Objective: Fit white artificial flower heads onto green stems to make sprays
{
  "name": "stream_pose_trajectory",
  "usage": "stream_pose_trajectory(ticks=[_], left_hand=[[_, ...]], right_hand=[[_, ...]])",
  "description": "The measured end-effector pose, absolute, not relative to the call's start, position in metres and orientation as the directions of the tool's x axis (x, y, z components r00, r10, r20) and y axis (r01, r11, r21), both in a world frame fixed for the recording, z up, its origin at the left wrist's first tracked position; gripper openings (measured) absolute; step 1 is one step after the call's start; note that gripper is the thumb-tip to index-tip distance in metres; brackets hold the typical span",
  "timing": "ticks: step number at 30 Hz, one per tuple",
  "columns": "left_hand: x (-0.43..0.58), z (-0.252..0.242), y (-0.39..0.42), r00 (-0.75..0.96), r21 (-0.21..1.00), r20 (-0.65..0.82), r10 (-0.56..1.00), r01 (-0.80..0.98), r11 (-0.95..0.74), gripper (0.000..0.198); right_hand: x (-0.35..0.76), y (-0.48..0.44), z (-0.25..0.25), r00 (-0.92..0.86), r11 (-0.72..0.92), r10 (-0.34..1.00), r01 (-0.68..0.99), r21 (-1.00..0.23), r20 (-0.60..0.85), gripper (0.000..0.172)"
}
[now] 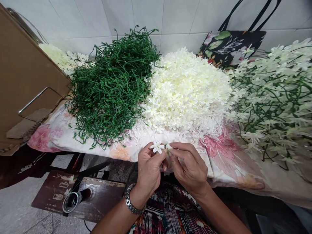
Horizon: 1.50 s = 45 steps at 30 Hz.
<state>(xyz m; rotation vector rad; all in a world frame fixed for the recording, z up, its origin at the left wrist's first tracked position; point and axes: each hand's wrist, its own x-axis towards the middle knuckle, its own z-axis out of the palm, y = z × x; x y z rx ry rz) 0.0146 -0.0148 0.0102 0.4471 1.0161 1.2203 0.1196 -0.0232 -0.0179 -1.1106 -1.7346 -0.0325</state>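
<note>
The left hand [148, 169], with a metal wristwatch [131, 203] on its wrist, pinches a small white fabric flower [157, 147] between thumb and fingertips, holding it just in front of the counter's near edge. The right hand [190, 167] meets it fingertip to fingertip, its fingers closed narrowly on a tiny pale piece [168, 147] just beside the flower; what that piece is cannot be told. Behind the hands, the counter [219, 162] is covered with a pink floral cloth. On it lie a tangled heap of green plastic stems [112, 84], a mound of loose cream flower heads [187, 91] and, to the right, a pile of green sprays with white blossoms [273, 97]. A black floral tote bag [229, 47] leans against the tiled wall.
</note>
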Motion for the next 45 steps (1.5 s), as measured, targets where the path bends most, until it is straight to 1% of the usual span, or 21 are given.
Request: stream_pose_trajectory(ticks=[7,11,16,21,26,30,33,37,40,42,45], left_hand=[[0.014,0.010,-0.016,0.029,0.726,-0.426,0.904,-0.585,0.361,0.025],[0.013,0.008,-0.017,0.032,0.718,-0.416,0.909,-0.602,0.350,0.028],[0.012,0.007,-0.017,0.032,0.701,-0.419,0.908,-0.624,0.346,0.027],[0.012,0.007,-0.018,0.052,0.691,-0.419,0.906,-0.628,0.356,0.025],[0.012,0.007,-0.019,0.062,0.688,-0.427,0.902,-0.625,0.369,0.029],[0.010,0.009,-0.017,0.037,0.684,-0.445,0.895,-0.630,0.367,0.031],[0.007,0.011,-0.014,0.029,0.661,-0.452,0.891,-0.660,0.357,0.027],[0.004,0.009,-0.011,0.103,0.597,-0.461,0.881,-0.698,0.394,0.020],[0.003,0.007,-0.011,0.168,0.594,-0.451,0.877,-0.676,0.435,0.018],[0.003,0.007,-0.012,0.198,0.599,-0.454,0.869,-0.654,0.462,0.019],[0.003,0.008,-0.013,0.211,0.601,-0.462,0.861,-0.640,0.479,0.021]], right_hand=[[0.117,-0.024,-0.018,-0.051,0.533,0.622,0.758,-0.375,0.781,0.024],[0.116,-0.025,-0.019,-0.063,0.532,0.596,0.778,-0.335,0.801,0.023],[0.116,-0.025,-0.020,-0.034,0.542,0.598,0.753,-0.373,0.801,0.019],[0.115,-0.026,-0.020,-0.039,0.548,0.581,0.757,-0.355,0.813,0.019],[0.114,-0.026,-0.019,-0.031,0.549,0.582,0.752,-0.364,0.812,0.021],[0.116,-0.027,-0.014,-0.001,0.555,0.631,0.700,-0.450,0.776,0.020],[0.119,-0.027,-0.009,-0.001,0.573,0.663,0.644,-0.507,0.749,0.020],[0.121,-0.028,-0.004,-0.012,0.603,0.696,0.552,-0.575,0.718,0.018],[0.123,-0.029,-0.002,-0.018,0.603,0.718,0.517,-0.608,0.696,0.018],[0.123,-0.029,-0.001,-0.045,0.612,0.712,0.528,-0.589,0.700,0.019],[0.123,-0.029,-0.001,-0.079,0.627,0.680,0.578,-0.522,0.729,0.018]])
